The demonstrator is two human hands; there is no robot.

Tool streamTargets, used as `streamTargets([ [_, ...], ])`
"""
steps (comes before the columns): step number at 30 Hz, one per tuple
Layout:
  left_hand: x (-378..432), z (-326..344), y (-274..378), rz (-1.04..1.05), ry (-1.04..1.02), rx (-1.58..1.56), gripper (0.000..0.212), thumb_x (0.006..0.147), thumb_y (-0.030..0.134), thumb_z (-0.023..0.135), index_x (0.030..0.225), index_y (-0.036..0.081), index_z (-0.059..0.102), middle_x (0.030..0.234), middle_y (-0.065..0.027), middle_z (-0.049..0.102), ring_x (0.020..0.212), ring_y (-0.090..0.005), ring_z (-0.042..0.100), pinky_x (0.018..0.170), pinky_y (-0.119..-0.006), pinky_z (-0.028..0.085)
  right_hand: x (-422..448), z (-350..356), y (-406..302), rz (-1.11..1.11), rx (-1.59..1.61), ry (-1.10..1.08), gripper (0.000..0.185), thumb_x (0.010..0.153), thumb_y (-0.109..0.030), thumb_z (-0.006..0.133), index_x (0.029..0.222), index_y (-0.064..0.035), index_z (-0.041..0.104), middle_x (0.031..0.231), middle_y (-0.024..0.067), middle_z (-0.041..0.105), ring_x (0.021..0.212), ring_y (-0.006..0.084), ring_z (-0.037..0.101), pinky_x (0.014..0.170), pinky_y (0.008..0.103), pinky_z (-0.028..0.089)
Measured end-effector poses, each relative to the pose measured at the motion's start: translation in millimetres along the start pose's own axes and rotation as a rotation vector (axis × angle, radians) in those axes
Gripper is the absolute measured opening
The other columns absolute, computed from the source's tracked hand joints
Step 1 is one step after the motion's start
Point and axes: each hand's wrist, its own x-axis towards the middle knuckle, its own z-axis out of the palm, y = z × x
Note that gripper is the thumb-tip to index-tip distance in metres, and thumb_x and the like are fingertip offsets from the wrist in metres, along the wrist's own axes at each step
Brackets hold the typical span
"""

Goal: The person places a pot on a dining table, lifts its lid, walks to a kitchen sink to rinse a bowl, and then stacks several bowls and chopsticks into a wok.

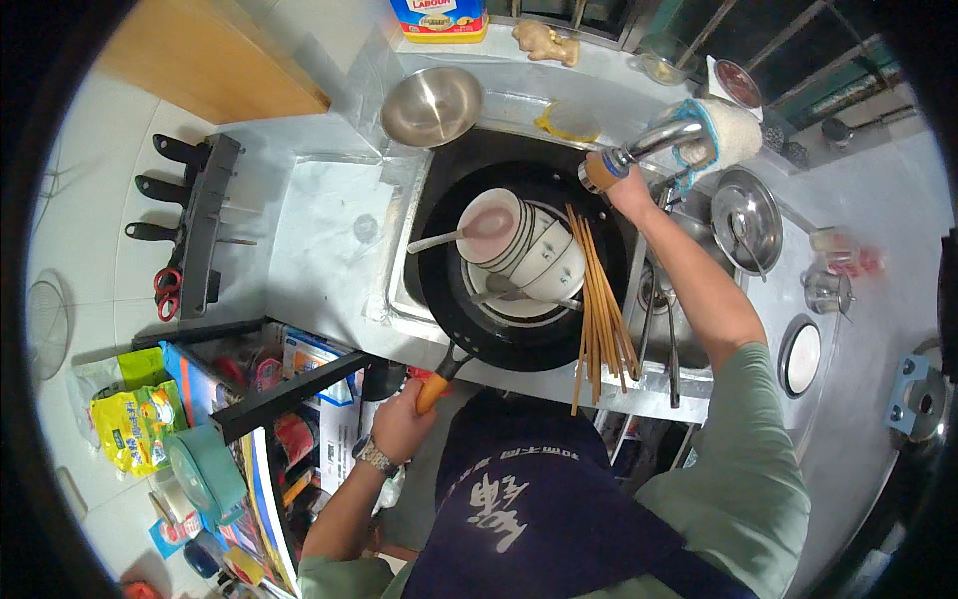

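Note:
A black wok rests over the sink basin, and my left hand grips its orange-and-black handle. Inside it lie nested white bowls tipped on their side, a ceramic spoon across the pinkish top bowl, plates beneath them and metal spoons. A bundle of wooden chopsticks leans across the wok's right rim. My right hand is at the head of the chrome faucet, with fingers around its end above the wok's upper right edge. Part of that grasp is hidden.
A steel bowl sits behind the sink. A cloth hangs on the faucet. Steel utensils cross the right basin; a steel lid or bowl lies beyond. Left are a knife rack and a black-framed shelf of packages.

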Motion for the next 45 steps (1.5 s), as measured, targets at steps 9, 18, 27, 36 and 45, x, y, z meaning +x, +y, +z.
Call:
streamTargets([
  [9, -60.5, -6.8, -11.7, 0.112, -0.021, 0.052, 0.028, 0.079, 0.021, 0.064, 0.103, 0.012, 0.054, 0.074, -0.018, 0.065, 0.071, -0.0402, 0.063, 0.062, -0.049, 0.049, -78.5, -65.3, -100.8, 0.449, -0.102, 0.069, 0.035, 0.089, -0.036, 0.06, 0.089, -0.0013, 0.066, 0.081, 0.0217, 0.065, 0.08, 0.0388, 0.062, 0.073, 0.0444, 0.047],
  [18, -114.8, -1.9, -10.9, 0.261, -0.12, 0.197, 0.025, 0.08, 0.023, 0.065, 0.098, 0.01, 0.054, 0.073, -0.0183, 0.064, 0.072, -0.0395, 0.063, 0.063, -0.05, 0.048, -215.0, -136.9, -150.9, 0.629, -0.128, 0.197, 0.037, 0.088, -0.036, 0.06, 0.086, 0.0007, 0.064, 0.079, 0.0232, 0.064, 0.081, 0.0398, 0.061, 0.073, 0.0452, 0.046],
  [27, -165.5, 11.4, 28.2, 0.517, -0.254, 0.335, 0.028, 0.079, 0.021, 0.066, 0.099, 0.006, 0.053, 0.076, -0.0226, 0.063, 0.076, -0.0439, 0.061, 0.063, -0.051, 0.047, -385.6, -221.7, -167.2, 0.834, -0.177, 0.392, 0.037, 0.086, -0.037, 0.061, 0.09, -0.0012, 0.067, 0.087, 0.022, 0.066, 0.087, 0.0374, 0.063, 0.08, 0.0441, 0.049],
  [36, -196.2, 31.3, 79.6, 0.62, -0.463, 0.43, 0.024, 0.076, 0.011, 0.067, 0.095, 0.003, 0.057, 0.074, -0.0215, 0.062, 0.074, -0.0402, 0.063, 0.063, -0.041, 0.049, -527.9, -284.4, -221.9, 1.004, -0.305, 0.587, 0.036, 0.087, -0.037, 0.059, 0.091, -0.002, 0.07, 0.092, 0.0208, 0.068, 0.09, 0.0367, 0.065, 0.081, 0.0455, 0.05],
  [45, -110.8, -6.9, 128.6, 0.903, -0.892, 0.509, 0.024, 0.078, 0.0, 0.065, 0.097, 0.001, 0.051, 0.078, -0.0041, 0.052, 0.07, -0.0108, 0.048, 0.065, -0.026, 0.043, -607.6, -302.0, -353.8, 1.317, -0.5, 0.881, 0.034, 0.087, -0.034, 0.059, 0.091, -0.0019, 0.069, 0.095, 0.02, 0.068, 0.094, 0.0378, 0.063, 0.083, 0.0456, 0.05],
])
